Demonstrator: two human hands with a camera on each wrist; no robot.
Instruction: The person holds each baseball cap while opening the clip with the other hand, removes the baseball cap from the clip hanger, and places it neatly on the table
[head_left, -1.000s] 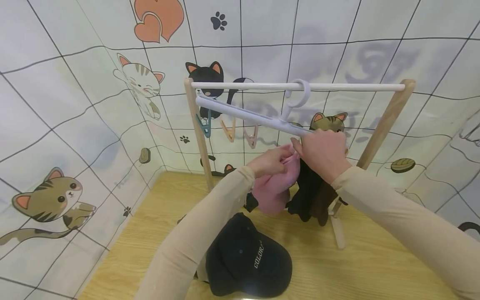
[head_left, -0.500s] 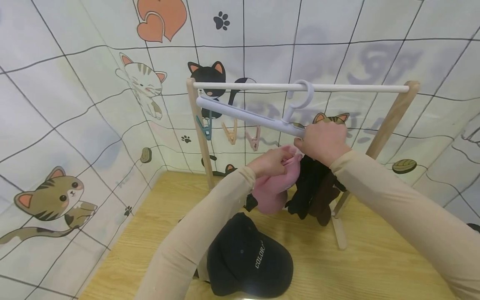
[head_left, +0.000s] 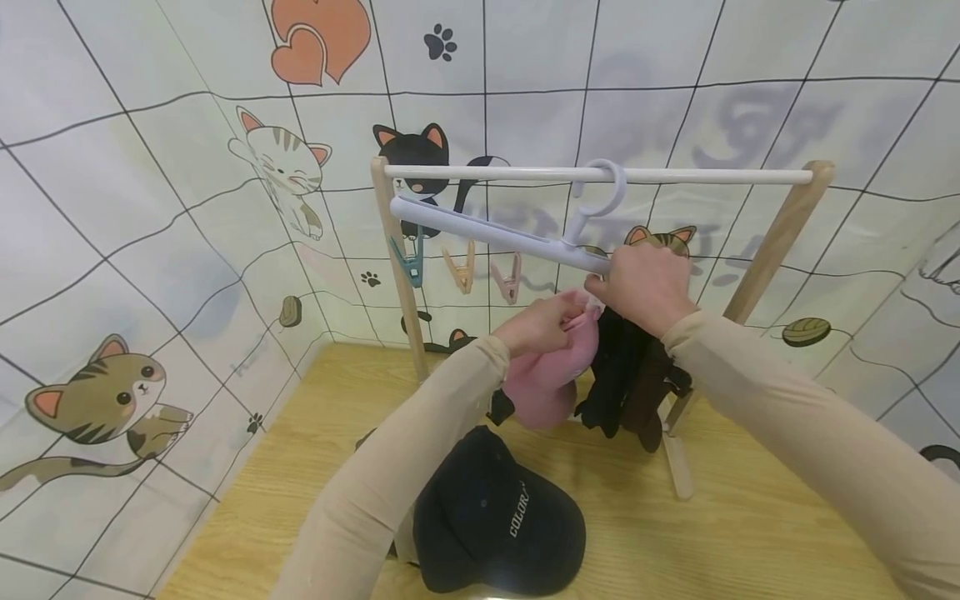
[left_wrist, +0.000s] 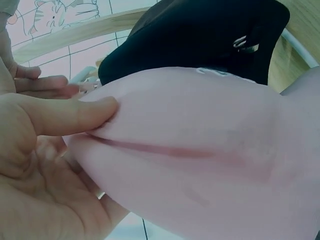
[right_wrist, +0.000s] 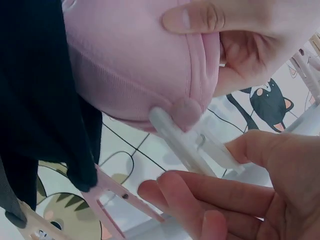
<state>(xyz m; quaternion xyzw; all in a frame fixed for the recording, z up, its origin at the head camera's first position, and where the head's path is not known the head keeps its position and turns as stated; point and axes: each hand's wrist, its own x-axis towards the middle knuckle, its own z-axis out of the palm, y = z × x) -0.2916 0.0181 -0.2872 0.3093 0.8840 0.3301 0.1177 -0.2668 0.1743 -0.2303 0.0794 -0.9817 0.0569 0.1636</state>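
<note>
My left hand (head_left: 542, 327) pinches the edge of a pink baseball cap (head_left: 546, 375) between thumb and fingers; the left wrist view shows the thumb pressed on a fold of its crown (left_wrist: 210, 130). My right hand (head_left: 648, 283) is beside it, just under the lavender clothes hanger (head_left: 480, 231). In the right wrist view, a whitish clothespin (right_wrist: 180, 142) lies between my right thumb and fingers, its tip at the cap beside the cloth button (right_wrist: 186, 113). Whether it bites the cloth I cannot tell. The hanger's hook hangs on the white rod (head_left: 487, 172).
Black (head_left: 611, 375) and brown (head_left: 647, 404) caps hang right of the pink one. Blue (head_left: 409, 261), peach (head_left: 461, 267) and pale pink (head_left: 507, 277) clothespins hang along the hanger's left. A dark cap (head_left: 495, 517) lies on the wooden table (head_left: 277, 454). Wooden posts (head_left: 780, 242) hold the rod.
My right hand has drawn slightly up and back from the pink cap, and more of the cap's edge and button shows. My left hand has hardly moved.
</note>
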